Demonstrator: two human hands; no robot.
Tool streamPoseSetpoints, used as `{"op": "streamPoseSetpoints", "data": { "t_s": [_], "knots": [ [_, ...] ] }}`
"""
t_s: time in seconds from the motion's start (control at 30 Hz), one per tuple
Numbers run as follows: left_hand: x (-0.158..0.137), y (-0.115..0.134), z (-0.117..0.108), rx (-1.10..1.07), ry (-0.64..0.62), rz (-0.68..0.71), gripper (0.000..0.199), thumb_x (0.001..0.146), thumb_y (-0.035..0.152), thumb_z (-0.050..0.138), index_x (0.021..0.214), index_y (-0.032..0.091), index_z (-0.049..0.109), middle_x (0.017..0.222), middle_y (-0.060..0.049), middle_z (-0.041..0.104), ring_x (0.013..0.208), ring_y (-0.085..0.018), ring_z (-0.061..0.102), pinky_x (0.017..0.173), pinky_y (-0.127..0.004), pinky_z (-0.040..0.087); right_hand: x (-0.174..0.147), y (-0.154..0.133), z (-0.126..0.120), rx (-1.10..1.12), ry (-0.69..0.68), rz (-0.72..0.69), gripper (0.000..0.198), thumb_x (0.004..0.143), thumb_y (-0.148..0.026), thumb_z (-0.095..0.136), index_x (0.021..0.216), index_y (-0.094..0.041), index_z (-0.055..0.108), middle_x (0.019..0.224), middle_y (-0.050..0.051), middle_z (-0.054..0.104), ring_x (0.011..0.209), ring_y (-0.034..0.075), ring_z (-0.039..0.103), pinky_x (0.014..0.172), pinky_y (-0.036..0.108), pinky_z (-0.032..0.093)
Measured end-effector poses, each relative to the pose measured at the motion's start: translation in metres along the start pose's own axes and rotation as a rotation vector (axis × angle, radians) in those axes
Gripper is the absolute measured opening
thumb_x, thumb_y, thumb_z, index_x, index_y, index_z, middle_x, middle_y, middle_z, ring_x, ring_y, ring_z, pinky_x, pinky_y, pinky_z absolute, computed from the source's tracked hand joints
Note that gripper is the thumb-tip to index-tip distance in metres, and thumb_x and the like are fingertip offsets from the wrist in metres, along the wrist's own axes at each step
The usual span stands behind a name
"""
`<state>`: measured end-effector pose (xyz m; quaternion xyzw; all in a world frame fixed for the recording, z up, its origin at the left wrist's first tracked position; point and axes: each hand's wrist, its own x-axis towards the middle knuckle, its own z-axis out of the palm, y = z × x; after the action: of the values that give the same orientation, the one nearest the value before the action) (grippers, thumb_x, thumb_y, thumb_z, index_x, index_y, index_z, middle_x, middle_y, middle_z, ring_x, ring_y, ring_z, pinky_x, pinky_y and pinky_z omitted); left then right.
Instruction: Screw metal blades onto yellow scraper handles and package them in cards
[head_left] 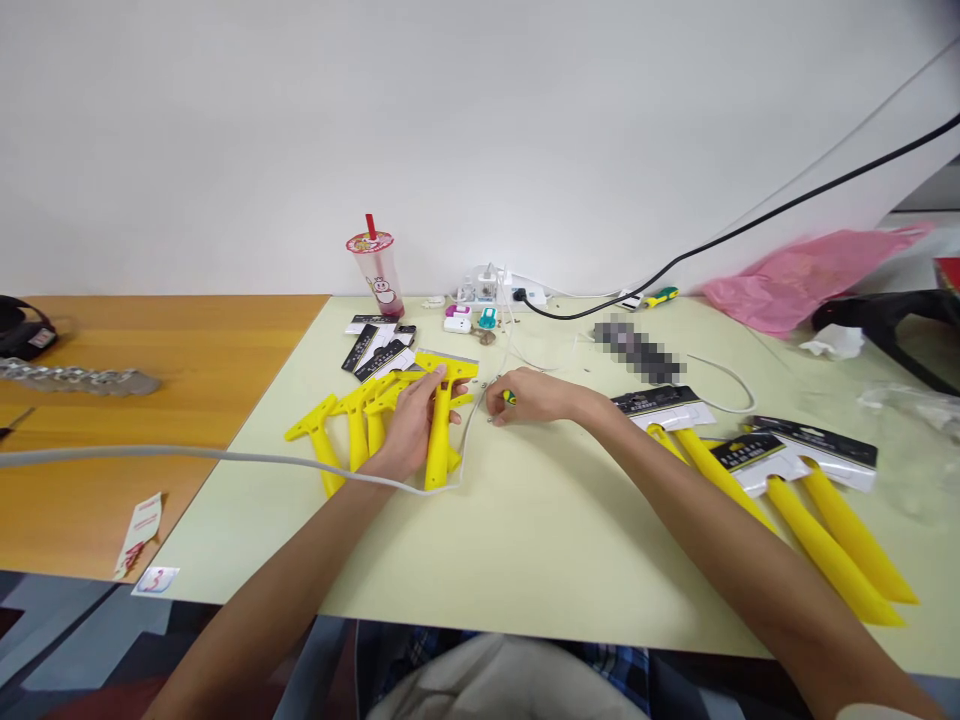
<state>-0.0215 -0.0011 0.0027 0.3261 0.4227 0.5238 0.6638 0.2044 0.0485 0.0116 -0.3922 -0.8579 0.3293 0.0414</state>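
My left hand (414, 422) lies on the handle of a yellow plastic scraper (441, 420) with a metal blade edge, pressing it to the pale green table (540, 530). Several more yellow scrapers (337, 425) lie fanned out just left of it. My right hand (529, 396) is curled on the table to the right of the scraper, its fingers closed round a small tool with a yellow and green tip (508, 397). Tiny screws lie beside its fingertips.
Three packaged yellow scrapers (795, 490) lie at the right. A grey cable (225, 458) runs across from the left. At the back stand a drink cup (379, 272), a power strip (495, 290), black label cards (379, 348) and a pink bag (810, 275). A wooden table (150, 400) adjoins at left.
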Motion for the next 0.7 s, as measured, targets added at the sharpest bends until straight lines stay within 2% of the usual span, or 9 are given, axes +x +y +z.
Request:
{"op": "streamPoseSetpoints", "data": {
  "t_s": [0.23,0.37,0.57,0.7],
  "knots": [
    [-0.001,0.0,0.001,-0.008,-0.016,0.002,0.033,0.09,0.042,0.084,0.106,0.015,0.075,0.119,-0.015,0.079,0.102,-0.021,0.076,0.05,-0.019,0.054,0.002,0.0,0.003,0.016,0.012,-0.029,0.009,0.087,-0.031,0.08,0.087,-0.023,0.076,0.091,0.001,0.079,0.085,0.02,0.069,0.078,0.03,0.044],
    [-0.001,0.0,0.001,0.007,-0.016,0.002,0.034,0.089,0.043,0.084,0.105,0.015,0.075,0.119,-0.015,0.079,0.103,-0.022,0.076,0.049,-0.02,0.054,0.004,0.002,0.007,-0.015,0.021,-0.047,0.003,0.09,-0.026,0.075,0.09,-0.023,0.077,0.095,0.001,0.08,0.086,0.019,0.07,0.078,0.028,0.045],
    [-0.003,0.0,0.002,0.033,-0.015,0.02,0.035,0.086,0.044,0.085,0.102,0.015,0.074,0.124,-0.016,0.078,0.103,-0.023,0.076,0.048,-0.02,0.054,0.005,-0.001,0.016,-0.126,0.029,-0.02,0.013,0.093,-0.019,0.067,0.099,-0.021,0.077,0.105,0.008,0.081,0.091,0.022,0.071,0.076,0.029,0.045],
    [-0.003,0.001,0.002,0.041,-0.015,0.023,0.035,0.086,0.043,0.086,0.102,0.015,0.074,0.124,-0.016,0.078,0.102,-0.023,0.076,0.048,-0.021,0.054,0.002,-0.008,0.015,-0.181,0.077,0.007,0.014,0.094,-0.016,0.063,0.098,-0.018,0.076,0.109,0.014,0.079,0.095,0.027,0.071,0.077,0.032,0.045]
  ]
}}
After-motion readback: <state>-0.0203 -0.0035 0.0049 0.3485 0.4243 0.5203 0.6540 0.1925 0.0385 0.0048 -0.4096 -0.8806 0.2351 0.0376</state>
